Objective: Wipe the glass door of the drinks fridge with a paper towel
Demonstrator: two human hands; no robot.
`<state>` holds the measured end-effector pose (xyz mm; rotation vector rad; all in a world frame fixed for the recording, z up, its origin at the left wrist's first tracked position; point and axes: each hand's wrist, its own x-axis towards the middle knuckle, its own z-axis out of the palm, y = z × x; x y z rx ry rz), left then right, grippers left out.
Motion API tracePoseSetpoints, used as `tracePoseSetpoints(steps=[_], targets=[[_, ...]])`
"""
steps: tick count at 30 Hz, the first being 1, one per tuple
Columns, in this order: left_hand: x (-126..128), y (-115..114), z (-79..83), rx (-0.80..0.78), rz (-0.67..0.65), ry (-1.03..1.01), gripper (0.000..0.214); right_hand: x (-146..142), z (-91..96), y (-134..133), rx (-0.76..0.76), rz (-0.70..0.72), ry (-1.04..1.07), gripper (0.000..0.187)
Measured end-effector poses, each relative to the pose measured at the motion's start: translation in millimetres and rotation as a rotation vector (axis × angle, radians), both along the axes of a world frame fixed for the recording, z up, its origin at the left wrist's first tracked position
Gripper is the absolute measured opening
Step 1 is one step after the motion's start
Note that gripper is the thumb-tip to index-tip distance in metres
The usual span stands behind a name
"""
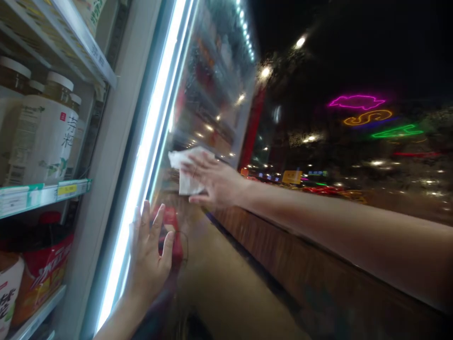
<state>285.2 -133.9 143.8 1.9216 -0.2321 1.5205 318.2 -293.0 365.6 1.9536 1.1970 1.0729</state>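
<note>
The right hand (221, 185) presses a white cloth (187, 183) on the glass door (208, 101), fingers spread out, probably so it stays flat. The left hand (148, 252) has open, empty fingers by the light strip (150, 130), maybe to steady the door.

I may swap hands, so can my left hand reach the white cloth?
Likely yes: the left hand looks free, fingers spread, below the white cloth in the picture. Nothing shows between them, though the right hand covers part of it.

White cloth (187, 183) — creased, spread flat, against a reflective glass door (212, 101)
</note>
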Motion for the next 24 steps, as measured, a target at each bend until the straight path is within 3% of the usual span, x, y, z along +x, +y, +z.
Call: tracePoseSetpoints(steps=[2, 3, 4, 7, 8, 9, 10, 11, 14, 15, 16, 17, 18, 19, 22, 23, 24], targets=[[-1, -8, -0.6, -0.005, -0.020, 0.011, 0.070, -7, 17.8, -12, 0.212, -0.045, -0.097, 0.085], [-1, -12, -1.4, -0.005, -0.030, 0.026, 0.070, -13, 8.7, -25, 0.248, -0.051, -0.111, 0.087], [-1, -16, -2.4, 0.000, -0.039, 0.039, 0.070, -22, -12.2, -42, 0.239, -0.054, -0.109, 0.093], [-1, -25, -5.3, 0.050, -0.065, 0.043, 0.068, -53, -104.0, -114, 0.002, 0.010, 0.102, 0.101], [0, -27, -5.2, 0.078, -0.066, 0.033, 0.068, -64, -125.6, -138, -0.090, -0.006, 0.169, 0.098], [0, -28, -4.2, 0.106, -0.062, 0.024, 0.068, -73, -134.7, -160, -0.145, -0.047, 0.203, 0.096], [1, -30, -1.9, 0.136, -0.057, 0.019, 0.068, -81, -129.8, -178, -0.124, -0.055, 0.187, 0.097], [1, -33, 1.6, 0.162, -0.049, 0.013, 0.069, -88, -112.0, -192, -0.002, -0.112, 0.107, 0.096], [-4, -50, 16.9, 0.235, -0.044, -0.029, 0.073, -102, -26.7, -212, 0.360, -0.230, -0.199, 0.088], [-7, -59, 22.1, 0.263, -0.053, -0.057, 0.075, -105, -7.7, -216, 0.447, -0.258, -0.261, 0.084], [-10, -70, 26.5, 0.293, -0.067, -0.089, 0.076, -108, -2.2, -218, 0.531, -0.285, -0.307, 0.081], [-13, -83, 29.6, 0.322, -0.086, -0.122, 0.076, -111, -12.6, -221, 0.591, -0.309, -0.328, 0.081], [-17, -96, 31.3, 0.355, -0.112, -0.150, 0.076, -114, -38.7, -224, 0.636, -0.329, -0.332, 0.084], [-22, -109, 31.4, 0.385, -0.140, -0.174, 0.075, -119, -77.7, -226, 0.660, -0.340, -0.325, 0.089], [-33, -145, 26.8, 0.469, -0.223, -0.226, 0.071, -132, -216.2, -235, 0.668, -0.378, -0.277, 0.099], [-37, -154, 25.2, 0.495, -0.243, -0.244, 0.069, -135, -248.7, -238, 0.694, -0.408, -0.294, 0.097], [-40, -163, 24.3, 0.518, -0.258, -0.261, 0.068, -137, -266.7, -241, 0.701, -0.418, -0.310, 0.095]])
